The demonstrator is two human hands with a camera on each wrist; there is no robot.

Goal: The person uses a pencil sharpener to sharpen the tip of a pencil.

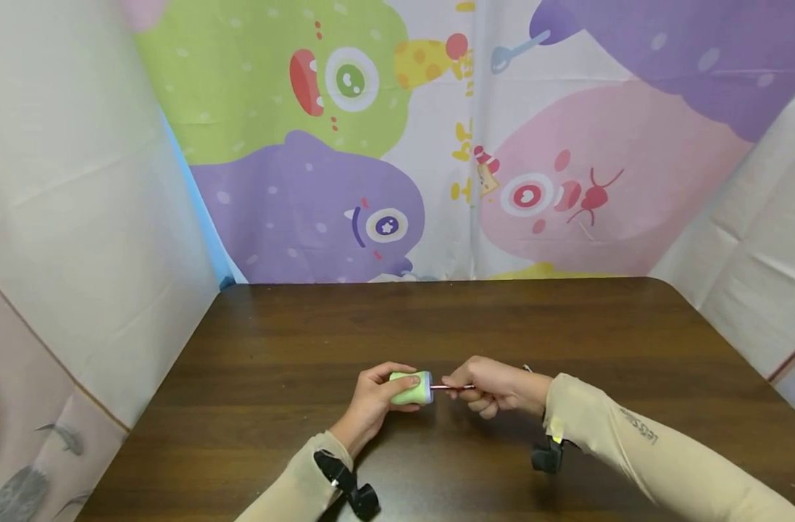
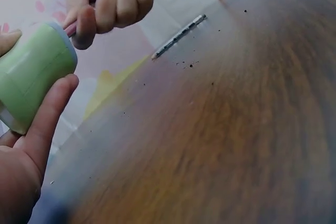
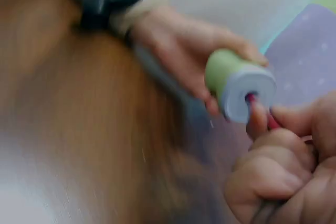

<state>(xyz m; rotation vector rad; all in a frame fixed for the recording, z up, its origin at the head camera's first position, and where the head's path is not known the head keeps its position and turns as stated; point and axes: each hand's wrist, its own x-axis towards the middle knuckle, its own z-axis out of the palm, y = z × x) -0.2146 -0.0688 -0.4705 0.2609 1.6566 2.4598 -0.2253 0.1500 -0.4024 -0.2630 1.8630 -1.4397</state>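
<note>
A small green pencil sharpener (image 1: 406, 389) with a pale blue end cap lies in my left hand (image 1: 372, 397), the thumb and fingers curled round its body. A dark red pencil (image 1: 440, 387) runs into the hole in that cap, its inner end hidden. My right hand (image 1: 495, 386) pinches the pencil close to the cap, thumb against the fingers, as the right wrist view shows at the hole (image 3: 251, 97). Beyond both hands, in the left wrist view, a second pencil (image 2: 178, 38) with a silver and black pattern lies on the table; my right wrist covers most of it in the head view.
The dark brown wooden table (image 1: 293, 326) stretches out around both hands. Behind its far edge hangs a curtain (image 1: 449, 239) with cartoon monsters, and pale cloth walls (image 1: 97, 217) stand at the sides. Small dark specks (image 2: 191, 66) dot the tabletop near the second pencil.
</note>
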